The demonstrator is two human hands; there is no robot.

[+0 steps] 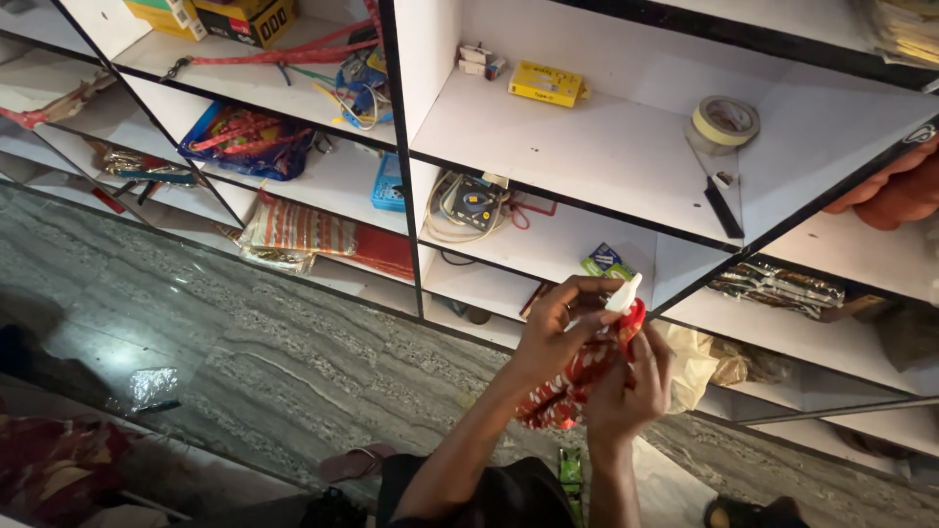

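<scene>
i see my left hand [559, 328] pinching a small white piece [623, 293] at the top of a red patterned cloth bundle [577, 376], while my right hand [631, 386] is closed around the bundle from below, in front of the white shelf unit [587, 147]. the cubby above holds a yellow box [546, 83] and a roll of tape [725, 122] with bare board between them. the one beside my hands holds a device with coiled cables [469, 203]. below the shelf's lower edge, the grey stone floor [245, 332] runs wide to my left.
</scene>
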